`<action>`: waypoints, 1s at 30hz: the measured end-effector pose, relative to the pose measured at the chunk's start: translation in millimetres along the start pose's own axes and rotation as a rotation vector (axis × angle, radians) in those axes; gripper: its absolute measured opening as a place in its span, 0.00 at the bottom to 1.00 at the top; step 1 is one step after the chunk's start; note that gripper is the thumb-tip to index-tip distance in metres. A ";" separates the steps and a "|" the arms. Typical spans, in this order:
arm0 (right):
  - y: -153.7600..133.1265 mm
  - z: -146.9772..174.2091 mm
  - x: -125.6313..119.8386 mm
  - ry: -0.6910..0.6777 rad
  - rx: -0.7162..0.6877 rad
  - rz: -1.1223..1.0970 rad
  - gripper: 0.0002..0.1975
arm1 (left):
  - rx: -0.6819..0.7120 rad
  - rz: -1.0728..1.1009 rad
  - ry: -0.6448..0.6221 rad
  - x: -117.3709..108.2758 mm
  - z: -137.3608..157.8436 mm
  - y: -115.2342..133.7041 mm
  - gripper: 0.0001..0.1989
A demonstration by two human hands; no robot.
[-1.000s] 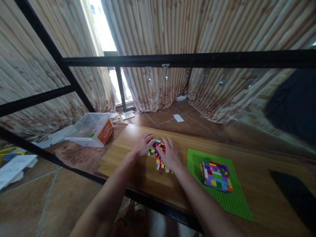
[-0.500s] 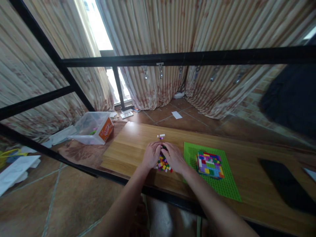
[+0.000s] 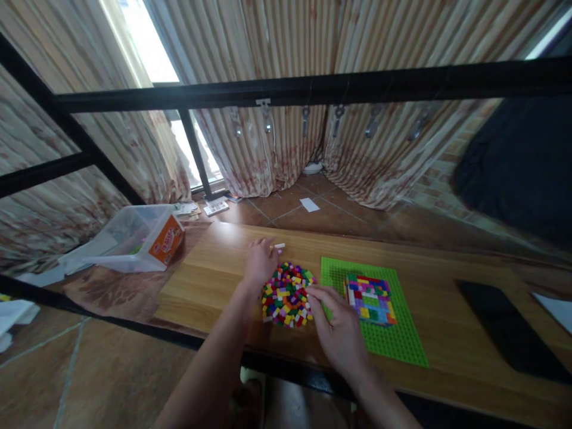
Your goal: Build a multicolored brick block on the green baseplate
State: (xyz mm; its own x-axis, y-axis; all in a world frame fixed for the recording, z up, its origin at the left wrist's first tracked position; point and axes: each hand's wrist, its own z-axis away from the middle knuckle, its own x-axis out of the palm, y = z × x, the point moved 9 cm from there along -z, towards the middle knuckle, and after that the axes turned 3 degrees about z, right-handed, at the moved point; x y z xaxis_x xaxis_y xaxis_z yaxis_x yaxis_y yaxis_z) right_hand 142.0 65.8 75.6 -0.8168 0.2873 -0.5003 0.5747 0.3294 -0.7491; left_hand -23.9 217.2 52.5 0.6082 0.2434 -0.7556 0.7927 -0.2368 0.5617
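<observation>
A round pile of small multicoloured toy bricks [image 3: 286, 298] lies on the wooden table. At its upper left edge is my left hand [image 3: 261, 262], its fingers apart and reaching beside a small white brick [image 3: 279, 245]. My right hand [image 3: 337, 322] is over the pile's right side, thumb and forefinger pinched together. What sits between those fingertips, if anything, is too small to name. Right of the pile lies a green baseplate [image 3: 397, 342], bearing a block built of many coloured bricks [image 3: 370, 300] with a rectangular layout.
On the left stands a clear plastic box [image 3: 143, 238] with an orange label. A dark flat panel [image 3: 509, 328] lies on the table [image 3: 205, 274] at the right. A black metal bar [image 3: 286, 92] crosses in front of the curtains, with several clips hanging below it.
My hands were together over the pile and have parted. The left moved up toward the white brick, the right down to the pile's right side. More bricks show. The view shifted slightly.
</observation>
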 end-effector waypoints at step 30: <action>12.9 -8.8 -58.9 0.122 -0.028 -0.011 0.11 | -0.140 0.586 -0.185 7.6 55.9 61.0 0.09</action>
State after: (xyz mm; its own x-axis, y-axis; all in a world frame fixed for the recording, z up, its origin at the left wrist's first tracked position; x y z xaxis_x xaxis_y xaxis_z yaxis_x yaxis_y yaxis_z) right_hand 198.0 61.0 99.2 -0.8119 0.3905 -0.4340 0.5682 0.3576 -0.7411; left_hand 26.7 152.0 62.2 0.9357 -0.0594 -0.3477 0.3356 -0.1532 0.9295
